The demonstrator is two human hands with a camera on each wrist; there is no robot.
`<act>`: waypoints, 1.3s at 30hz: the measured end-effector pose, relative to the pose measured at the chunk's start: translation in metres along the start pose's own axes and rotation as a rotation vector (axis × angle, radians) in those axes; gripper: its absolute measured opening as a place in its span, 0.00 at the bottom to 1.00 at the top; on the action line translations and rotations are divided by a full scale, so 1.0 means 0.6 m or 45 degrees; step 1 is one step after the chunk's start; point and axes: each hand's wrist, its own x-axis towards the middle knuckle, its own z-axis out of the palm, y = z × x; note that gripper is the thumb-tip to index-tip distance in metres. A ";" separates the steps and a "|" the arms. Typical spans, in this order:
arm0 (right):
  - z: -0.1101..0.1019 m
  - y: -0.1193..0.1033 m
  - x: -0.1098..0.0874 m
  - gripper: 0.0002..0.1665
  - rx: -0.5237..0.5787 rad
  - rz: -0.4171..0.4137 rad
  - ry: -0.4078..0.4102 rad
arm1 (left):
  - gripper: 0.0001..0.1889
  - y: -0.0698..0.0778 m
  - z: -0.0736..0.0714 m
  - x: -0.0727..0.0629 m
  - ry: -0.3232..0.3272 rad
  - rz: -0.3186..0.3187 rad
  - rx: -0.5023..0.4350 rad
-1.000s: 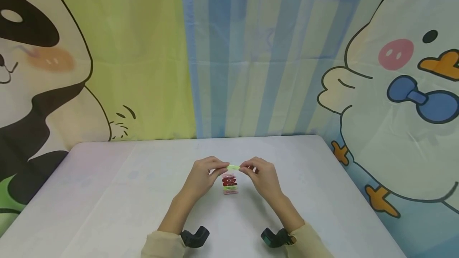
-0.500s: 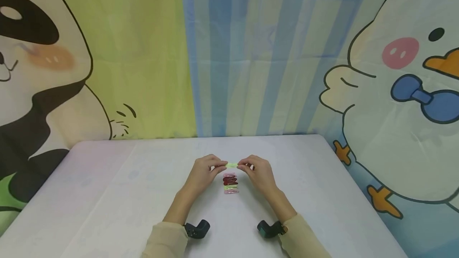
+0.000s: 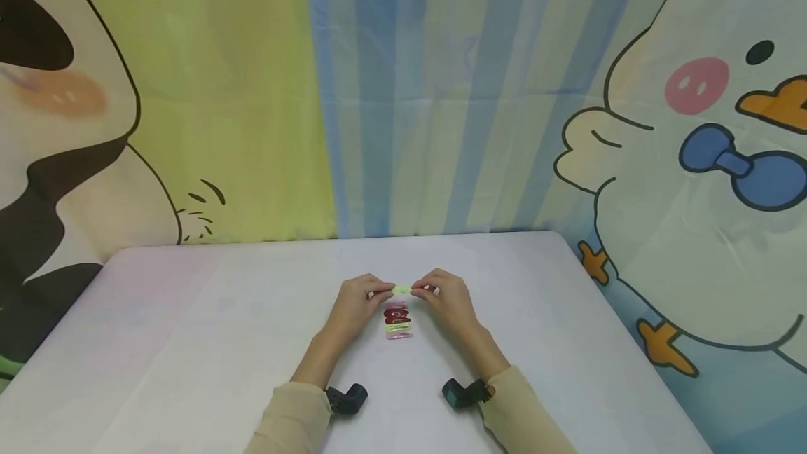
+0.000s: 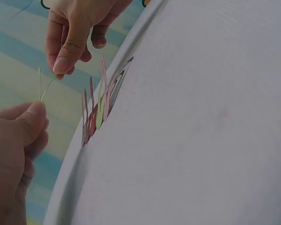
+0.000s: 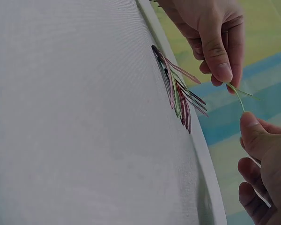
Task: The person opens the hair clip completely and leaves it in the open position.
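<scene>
A yellow-green snap hair clip (image 3: 401,290) is stretched between both hands over the far part of the white table. My left hand (image 3: 359,305) pinches one end between thumb and fingertips; my right hand (image 3: 446,300) pinches the other. In the left wrist view, the clip (image 4: 46,90) is sprung apart into a V, with one thin prong sticking up free and the other running to the right fingertips. Just nearer than the hands lies a row of several snap hair clips (image 3: 398,321) in pink, dark red and yellow-green. Their prongs stand splayed in the right wrist view.
The white table (image 3: 208,342) ends a little beyond the hands. Behind it hangs a curtain (image 3: 416,125) printed with a panda and a white bird. Black wrist cameras (image 3: 347,399) jut inward from both forearms.
Both hands keep their pinch on the yellow-green clip. The forearms have shifted slightly forward and the right one inward, while the head view has swung a little to the right.
</scene>
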 end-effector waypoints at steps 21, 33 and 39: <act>0.029 0.019 0.001 0.04 -0.054 0.048 -0.117 | 0.08 -0.029 0.017 -0.004 -0.080 -0.137 -0.017; 0.032 0.019 -0.001 0.04 -0.100 0.074 -0.146 | 0.08 -0.034 0.020 -0.005 -0.096 -0.142 0.003; 0.035 0.020 -0.001 0.04 -0.106 0.055 -0.140 | 0.07 -0.031 0.018 -0.004 -0.094 -0.151 0.017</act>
